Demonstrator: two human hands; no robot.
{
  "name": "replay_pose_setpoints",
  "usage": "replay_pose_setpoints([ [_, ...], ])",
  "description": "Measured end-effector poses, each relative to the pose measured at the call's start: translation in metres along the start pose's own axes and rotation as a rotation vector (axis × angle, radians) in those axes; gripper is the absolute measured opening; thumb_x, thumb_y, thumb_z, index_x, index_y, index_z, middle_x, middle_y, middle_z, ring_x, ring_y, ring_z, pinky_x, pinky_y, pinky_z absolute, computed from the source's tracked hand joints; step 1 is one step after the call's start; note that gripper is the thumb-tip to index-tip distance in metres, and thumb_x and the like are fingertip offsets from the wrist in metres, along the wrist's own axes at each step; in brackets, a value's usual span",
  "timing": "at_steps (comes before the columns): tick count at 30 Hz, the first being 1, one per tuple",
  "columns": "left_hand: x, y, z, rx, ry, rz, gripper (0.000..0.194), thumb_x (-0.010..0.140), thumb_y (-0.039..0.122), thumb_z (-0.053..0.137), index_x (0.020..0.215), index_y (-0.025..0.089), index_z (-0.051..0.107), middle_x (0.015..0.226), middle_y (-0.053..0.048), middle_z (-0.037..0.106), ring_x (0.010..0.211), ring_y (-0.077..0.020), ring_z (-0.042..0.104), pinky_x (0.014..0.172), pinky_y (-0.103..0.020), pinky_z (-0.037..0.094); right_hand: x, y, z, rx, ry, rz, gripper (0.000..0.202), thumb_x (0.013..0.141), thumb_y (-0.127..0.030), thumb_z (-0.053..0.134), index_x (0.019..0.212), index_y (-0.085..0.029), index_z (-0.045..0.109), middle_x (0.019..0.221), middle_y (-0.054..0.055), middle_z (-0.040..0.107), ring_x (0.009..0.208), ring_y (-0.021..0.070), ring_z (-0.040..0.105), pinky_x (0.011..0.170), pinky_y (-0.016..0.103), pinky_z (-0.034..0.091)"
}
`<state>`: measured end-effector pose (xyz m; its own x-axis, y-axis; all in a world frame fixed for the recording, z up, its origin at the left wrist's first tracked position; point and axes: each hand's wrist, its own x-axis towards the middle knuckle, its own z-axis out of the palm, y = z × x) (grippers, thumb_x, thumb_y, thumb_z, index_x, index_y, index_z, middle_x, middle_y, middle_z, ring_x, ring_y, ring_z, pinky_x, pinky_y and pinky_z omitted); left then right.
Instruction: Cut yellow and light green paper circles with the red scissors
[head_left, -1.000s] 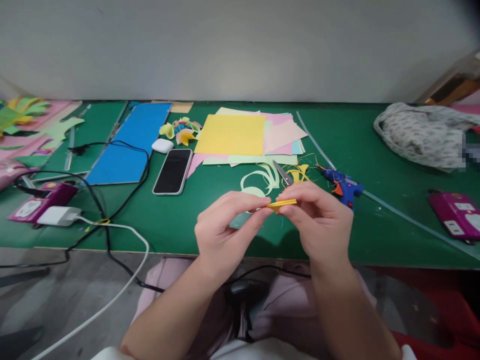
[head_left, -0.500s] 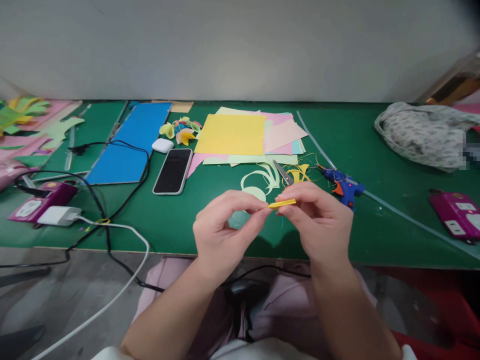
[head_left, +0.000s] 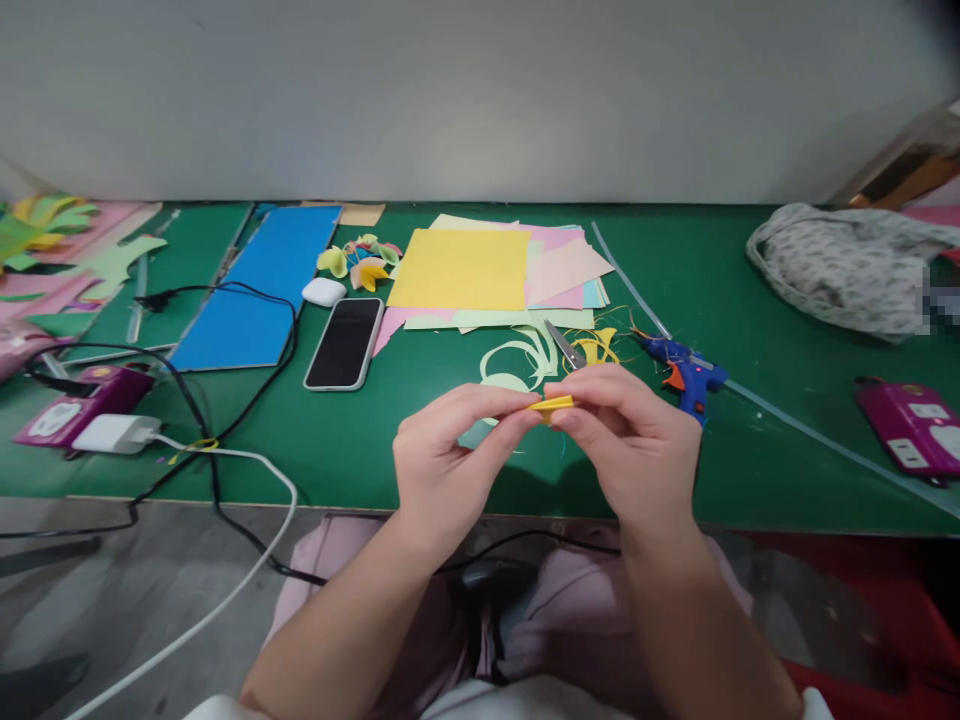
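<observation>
A small folded piece of yellow paper (head_left: pixel 553 405) is pinched between both hands above the front part of the green table. My left hand (head_left: pixel 457 455) grips its left end between thumb and fingertips. At its right end, the thumb and fingers of my right hand (head_left: pixel 637 440) close on it. Just behind the hands lie scissors (head_left: pixel 566 345), curled pale green paper scraps (head_left: pixel 517 355) and yellow paper scraps (head_left: pixel 598 345). A blue glue gun (head_left: pixel 694 380) rests to the right of my right hand.
Stacked coloured sheets (head_left: pixel 461 268) lie at the back. Leftward are a phone (head_left: pixel 345 343), white case (head_left: pixel 324 292), paper petals (head_left: pixel 367 262), blue board (head_left: pixel 259 290), cables and a purple power strip (head_left: pixel 90 400). Rightward are another purple strip (head_left: pixel 911 425) and a cloth bag (head_left: pixel 832 270).
The yellow paper has shifted slightly left and is turned a little, with its lower part now showing. Both hands keep hold of it, and their fingertips are slightly repositioned.
</observation>
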<state>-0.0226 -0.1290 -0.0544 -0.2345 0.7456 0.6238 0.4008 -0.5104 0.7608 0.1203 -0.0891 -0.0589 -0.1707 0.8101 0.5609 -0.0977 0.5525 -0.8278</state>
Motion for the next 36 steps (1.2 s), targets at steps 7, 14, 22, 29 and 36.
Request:
replay_pose_setpoints([
  [7, 0.001, -0.001, 0.002, -0.123, -0.09, -0.257, 0.008, 0.079, 0.016, 0.074, 0.082, 0.023, 0.077, 0.078, 0.002, 0.077, 0.068, -0.0092, 0.07, 0.066, -0.015, 0.056, -0.001, -0.006, -0.002, -0.177, 0.019, -0.047, 0.026, 0.086, -0.008, 0.069, 0.098, -0.03, 0.076, 0.093, -0.003, 0.075, 0.084, 0.0131, 0.067, 0.072, 0.025, 0.056],
  [14, 0.004, -0.006, 0.005, -0.421, -0.025, -0.511, 0.005, 0.074, 0.024, 0.08, 0.076, 0.022, 0.077, 0.072, 0.002, 0.074, 0.06, -0.0072, 0.066, 0.06, -0.015, 0.056, -0.001, -0.005, -0.002, -0.182, -0.023, 0.068, 0.016, 0.084, -0.01, 0.071, 0.087, -0.026, 0.071, 0.085, -0.005, 0.072, 0.075, 0.0104, 0.064, 0.059, 0.02, 0.051],
  [22, 0.008, -0.008, -0.004, -0.238, -0.147, -0.358, 0.016, 0.077, 0.02, 0.077, 0.092, 0.025, 0.079, 0.085, -0.002, 0.072, 0.079, -0.0128, 0.067, 0.068, -0.02, 0.057, 0.003, -0.008, -0.006, -0.336, -0.149, 0.078, 0.011, 0.084, -0.01, 0.069, 0.081, -0.02, 0.067, 0.075, -0.004, 0.067, 0.072, 0.009, 0.06, 0.061, 0.018, 0.048],
  [29, 0.008, -0.009, -0.003, -0.3, -0.125, -0.313, 0.013, 0.076, 0.014, 0.076, 0.082, 0.025, 0.078, 0.081, 0.0, 0.073, 0.077, -0.0111, 0.067, 0.065, -0.018, 0.055, 0.003, -0.01, -0.006, -0.309, -0.171, 0.111, 0.012, 0.086, -0.01, 0.067, 0.084, -0.021, 0.065, 0.079, -0.006, 0.069, 0.072, 0.0063, 0.061, 0.065, 0.014, 0.048],
  [36, 0.005, -0.007, -0.001, -0.232, -0.072, -0.292, 0.015, 0.078, 0.014, 0.075, 0.086, 0.026, 0.078, 0.084, 0.002, 0.075, 0.074, -0.0091, 0.068, 0.065, -0.016, 0.055, 0.002, -0.009, -0.006, -0.203, -0.149, 0.182, 0.011, 0.085, -0.013, 0.069, 0.086, -0.024, 0.067, 0.081, -0.007, 0.07, 0.072, 0.0063, 0.064, 0.064, 0.014, 0.051],
])
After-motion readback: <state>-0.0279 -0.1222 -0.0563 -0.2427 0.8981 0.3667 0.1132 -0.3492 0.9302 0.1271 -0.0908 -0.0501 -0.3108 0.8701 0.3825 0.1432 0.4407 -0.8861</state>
